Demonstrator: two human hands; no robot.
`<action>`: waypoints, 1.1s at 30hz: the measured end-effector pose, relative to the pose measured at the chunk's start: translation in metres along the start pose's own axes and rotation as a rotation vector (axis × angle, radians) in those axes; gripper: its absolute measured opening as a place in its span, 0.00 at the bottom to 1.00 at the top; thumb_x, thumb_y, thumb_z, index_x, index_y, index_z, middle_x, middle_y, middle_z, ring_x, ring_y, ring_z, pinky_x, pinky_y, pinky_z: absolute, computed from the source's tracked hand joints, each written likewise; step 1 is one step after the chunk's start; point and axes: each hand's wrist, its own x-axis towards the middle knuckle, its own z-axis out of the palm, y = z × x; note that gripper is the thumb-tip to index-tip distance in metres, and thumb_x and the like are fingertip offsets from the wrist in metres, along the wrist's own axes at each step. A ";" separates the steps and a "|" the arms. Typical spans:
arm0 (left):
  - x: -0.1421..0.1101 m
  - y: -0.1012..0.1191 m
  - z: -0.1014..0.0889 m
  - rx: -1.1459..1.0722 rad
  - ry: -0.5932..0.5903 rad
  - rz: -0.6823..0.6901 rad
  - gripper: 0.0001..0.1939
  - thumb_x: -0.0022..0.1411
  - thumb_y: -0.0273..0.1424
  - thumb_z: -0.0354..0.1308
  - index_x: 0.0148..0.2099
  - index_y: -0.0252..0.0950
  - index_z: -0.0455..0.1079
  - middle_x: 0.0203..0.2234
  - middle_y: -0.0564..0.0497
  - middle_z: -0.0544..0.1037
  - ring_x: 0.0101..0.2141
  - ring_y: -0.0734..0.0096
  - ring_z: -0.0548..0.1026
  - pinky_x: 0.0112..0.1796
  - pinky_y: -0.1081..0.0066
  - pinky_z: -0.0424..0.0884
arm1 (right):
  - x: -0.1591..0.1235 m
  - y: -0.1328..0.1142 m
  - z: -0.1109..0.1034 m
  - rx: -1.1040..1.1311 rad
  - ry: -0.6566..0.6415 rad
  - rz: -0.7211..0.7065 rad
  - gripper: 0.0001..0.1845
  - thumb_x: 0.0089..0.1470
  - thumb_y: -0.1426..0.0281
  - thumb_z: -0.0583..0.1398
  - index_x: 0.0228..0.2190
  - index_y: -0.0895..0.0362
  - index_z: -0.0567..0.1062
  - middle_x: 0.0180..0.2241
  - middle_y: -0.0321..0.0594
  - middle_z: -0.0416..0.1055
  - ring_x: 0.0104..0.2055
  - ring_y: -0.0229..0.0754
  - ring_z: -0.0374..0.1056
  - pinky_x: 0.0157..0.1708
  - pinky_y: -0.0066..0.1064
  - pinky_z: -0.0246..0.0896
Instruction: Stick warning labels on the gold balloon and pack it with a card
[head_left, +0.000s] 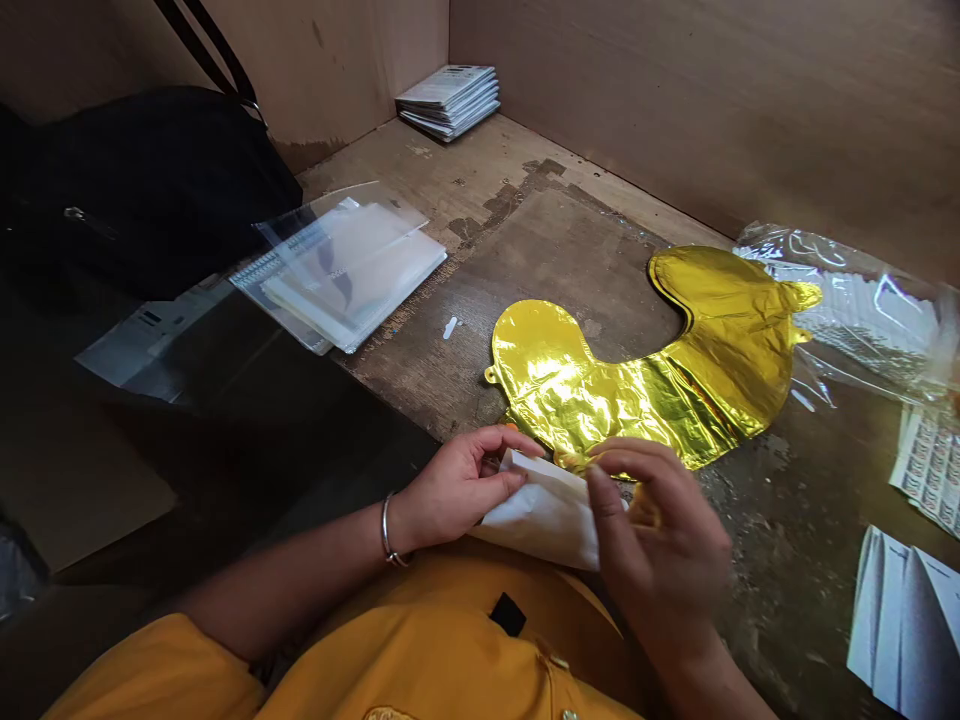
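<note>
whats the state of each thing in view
left hand, gripping the white paper packet
right hand, curled at the packet's edge
gold foil balloon, crinkled, lying on the wooden table
clear plastic sleeve, holding white sheets
booklets, stacked in the table's corner

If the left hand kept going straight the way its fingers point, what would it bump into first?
Probably the gold foil balloon, just past the fingertips of the left hand that grips the white paper, though depth is hard to judge from this view.

Foil balloon just beyond hands
</note>
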 end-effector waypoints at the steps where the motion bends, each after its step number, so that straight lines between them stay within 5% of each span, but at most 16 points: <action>1: 0.000 -0.001 -0.002 0.084 0.008 0.007 0.11 0.57 0.27 0.56 0.44 0.34 0.72 0.26 0.53 0.72 0.23 0.78 0.67 0.23 0.78 0.63 | 0.004 0.002 -0.003 0.001 0.032 0.062 0.02 0.55 0.72 0.59 0.32 0.53 0.71 0.33 0.41 0.70 0.38 0.43 0.68 0.37 0.36 0.66; 3: -0.002 -0.002 -0.007 0.311 0.026 0.113 0.16 0.57 0.25 0.55 0.49 0.34 0.71 0.28 0.52 0.75 0.24 0.76 0.70 0.26 0.76 0.67 | 0.012 0.008 -0.005 -0.014 0.050 0.162 0.02 0.55 0.69 0.60 0.30 0.53 0.73 0.33 0.40 0.69 0.38 0.43 0.67 0.38 0.36 0.65; 5: -0.003 -0.003 -0.013 0.559 0.023 0.362 0.20 0.59 0.23 0.52 0.55 0.34 0.67 0.34 0.49 0.78 0.30 0.72 0.74 0.34 0.72 0.71 | 0.019 0.017 -0.001 -0.018 -0.002 0.209 0.05 0.54 0.67 0.60 0.28 0.53 0.74 0.32 0.39 0.70 0.37 0.42 0.67 0.37 0.35 0.64; 9: 0.002 0.001 -0.027 0.996 0.004 0.765 0.11 0.63 0.22 0.51 0.44 0.35 0.72 0.38 0.47 0.80 0.40 0.65 0.75 0.43 0.65 0.71 | 0.028 0.030 0.013 0.007 -0.116 0.271 0.07 0.54 0.65 0.61 0.27 0.54 0.75 0.30 0.37 0.71 0.35 0.41 0.66 0.35 0.34 0.62; 13: 0.012 0.001 -0.035 1.225 -0.026 0.797 0.08 0.66 0.25 0.51 0.41 0.36 0.72 0.52 0.48 0.75 0.57 0.58 0.67 0.60 0.50 0.53 | 0.032 0.034 0.026 0.030 -0.179 0.315 0.08 0.54 0.65 0.60 0.26 0.54 0.74 0.29 0.37 0.70 0.32 0.39 0.65 0.32 0.33 0.60; 16: 0.016 -0.006 -0.038 1.234 -0.057 0.800 0.10 0.68 0.24 0.48 0.42 0.35 0.71 0.52 0.47 0.75 0.58 0.63 0.67 0.63 0.52 0.43 | 0.032 0.035 0.034 0.000 -0.230 0.280 0.09 0.55 0.66 0.59 0.25 0.55 0.73 0.28 0.37 0.69 0.33 0.41 0.65 0.34 0.34 0.59; 33: 0.016 -0.018 -0.039 1.266 0.009 0.859 0.08 0.67 0.24 0.50 0.42 0.33 0.72 0.51 0.45 0.76 0.55 0.62 0.70 0.61 0.55 0.57 | 0.030 0.040 0.048 -0.052 -0.247 0.214 0.07 0.54 0.67 0.59 0.26 0.54 0.74 0.31 0.39 0.72 0.38 0.43 0.65 0.40 0.37 0.58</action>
